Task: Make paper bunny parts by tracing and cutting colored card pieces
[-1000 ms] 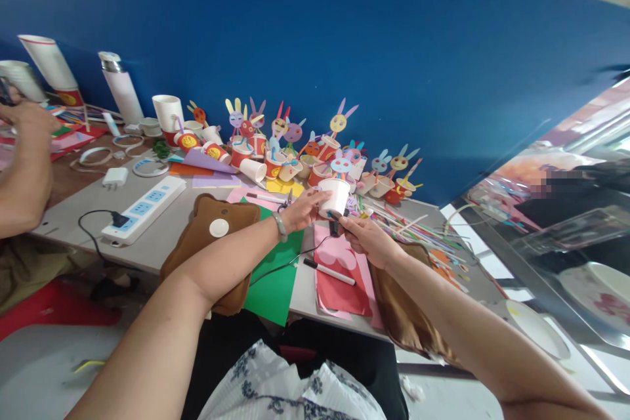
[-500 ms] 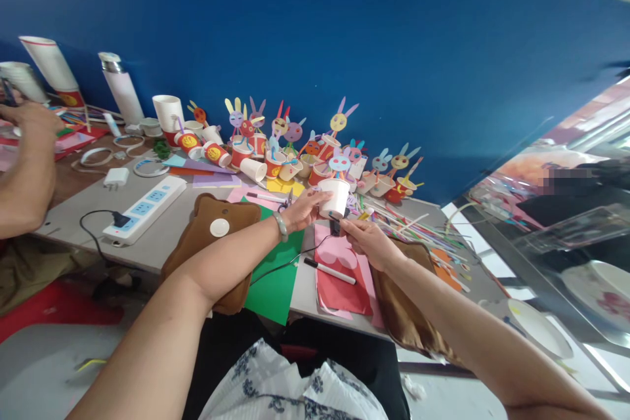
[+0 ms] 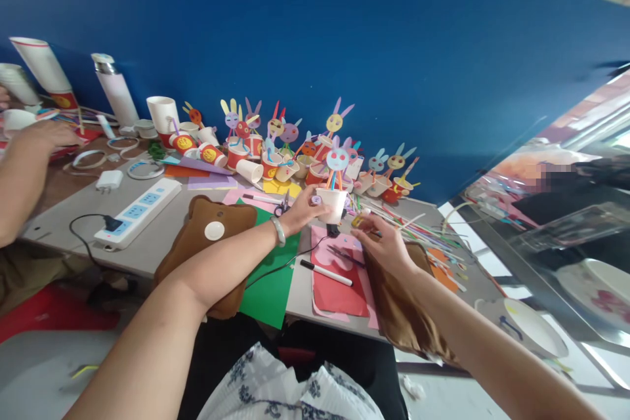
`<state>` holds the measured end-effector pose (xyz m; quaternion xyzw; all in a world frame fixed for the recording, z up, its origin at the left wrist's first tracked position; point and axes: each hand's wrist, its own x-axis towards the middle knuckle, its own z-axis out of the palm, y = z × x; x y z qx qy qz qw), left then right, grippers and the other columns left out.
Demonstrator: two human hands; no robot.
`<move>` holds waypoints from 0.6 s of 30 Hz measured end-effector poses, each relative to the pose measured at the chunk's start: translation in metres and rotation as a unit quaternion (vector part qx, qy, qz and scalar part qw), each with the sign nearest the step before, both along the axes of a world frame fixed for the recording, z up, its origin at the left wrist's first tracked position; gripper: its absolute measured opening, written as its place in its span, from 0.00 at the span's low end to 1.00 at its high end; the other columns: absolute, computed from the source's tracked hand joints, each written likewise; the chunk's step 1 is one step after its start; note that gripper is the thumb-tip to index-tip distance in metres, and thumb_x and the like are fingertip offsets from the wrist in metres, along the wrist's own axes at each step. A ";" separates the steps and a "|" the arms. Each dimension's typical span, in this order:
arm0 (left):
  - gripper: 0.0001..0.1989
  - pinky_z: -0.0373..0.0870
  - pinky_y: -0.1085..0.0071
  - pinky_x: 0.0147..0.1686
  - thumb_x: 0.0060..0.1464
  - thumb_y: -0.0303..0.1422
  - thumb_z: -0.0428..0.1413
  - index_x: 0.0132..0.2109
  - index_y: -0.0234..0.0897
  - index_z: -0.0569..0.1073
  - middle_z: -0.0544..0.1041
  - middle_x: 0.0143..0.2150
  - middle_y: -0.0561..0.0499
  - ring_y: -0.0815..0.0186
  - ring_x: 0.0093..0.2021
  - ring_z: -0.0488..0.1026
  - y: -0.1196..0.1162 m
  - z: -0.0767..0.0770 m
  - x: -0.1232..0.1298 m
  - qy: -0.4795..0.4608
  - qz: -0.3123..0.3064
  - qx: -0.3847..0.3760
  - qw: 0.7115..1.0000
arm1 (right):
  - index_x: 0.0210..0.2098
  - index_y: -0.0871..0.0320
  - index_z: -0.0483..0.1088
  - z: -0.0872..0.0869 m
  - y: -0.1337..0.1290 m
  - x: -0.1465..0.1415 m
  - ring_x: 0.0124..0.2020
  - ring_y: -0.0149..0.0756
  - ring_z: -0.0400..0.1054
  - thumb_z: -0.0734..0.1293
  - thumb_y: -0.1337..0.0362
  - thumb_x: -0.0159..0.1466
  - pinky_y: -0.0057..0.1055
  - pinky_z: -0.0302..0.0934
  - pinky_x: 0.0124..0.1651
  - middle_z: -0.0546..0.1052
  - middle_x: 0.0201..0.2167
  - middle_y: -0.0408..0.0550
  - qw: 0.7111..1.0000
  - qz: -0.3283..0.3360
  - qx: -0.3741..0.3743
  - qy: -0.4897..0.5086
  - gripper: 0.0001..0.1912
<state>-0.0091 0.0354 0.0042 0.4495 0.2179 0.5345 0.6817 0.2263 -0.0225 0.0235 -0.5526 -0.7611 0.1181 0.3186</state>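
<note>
My left hand (image 3: 298, 210) holds a white paper cup (image 3: 333, 207) upright above the table, fingers around its side. A pale blue rabbit face (image 3: 337, 159) stands on orange legs at the cup's rim, and a small purple disc (image 3: 316, 199) sits on its side. Right of the cup and apart from it, my right hand (image 3: 381, 241) hovers with fingers loosely curled; I see nothing gripped there. Below the cup is a small black device (image 3: 333, 230) with a cord. A dark slim object (image 3: 346, 256) lies over the pink and red paper (image 3: 339, 294).
Several rabbit-topped cups (image 3: 268, 161) line the blue wall. Coloured strips (image 3: 418, 226) spread to the right. Around me are a capped marker (image 3: 327, 272), scissors (image 3: 282, 205), brown pouches (image 3: 211, 259) and a power strip (image 3: 138, 213). A co-worker's arm (image 3: 29, 170) reaches in at left.
My right hand has moved away from the cup's base to the right. The cup sits slightly lower in my left hand. A dark slim object now shows over the paper.
</note>
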 end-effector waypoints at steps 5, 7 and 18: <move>0.42 0.71 0.65 0.49 0.36 0.33 0.73 0.59 0.38 0.66 0.76 0.50 0.44 0.59 0.50 0.74 -0.006 -0.007 0.008 0.050 -0.037 0.092 0.994 | 0.59 0.55 0.65 0.018 -0.005 -0.019 0.27 0.33 0.66 0.66 0.51 0.67 0.30 0.62 0.32 0.75 0.32 0.45 0.996 0.037 0.058 0.065 0.25; 0.45 0.71 0.63 0.51 0.35 0.34 0.74 0.61 0.38 0.65 0.74 0.53 0.43 0.57 0.52 0.74 -0.007 -0.011 0.010 0.077 -0.050 0.120 0.988 | 0.50 0.55 0.71 0.020 -0.007 -0.023 0.26 0.32 0.67 0.65 0.53 0.68 0.29 0.61 0.32 0.76 0.29 0.44 0.993 0.071 0.082 0.037 0.16; 0.52 0.55 0.48 0.68 0.42 0.39 0.72 0.70 0.43 0.55 0.67 0.63 0.38 0.50 0.67 0.61 -0.007 -0.031 0.010 0.236 -0.052 0.189 0.952 | 0.37 0.56 0.76 0.039 0.041 0.090 0.27 0.38 0.72 0.63 0.56 0.67 0.31 0.60 0.32 0.78 0.26 0.48 0.950 -0.204 0.178 -0.157 0.13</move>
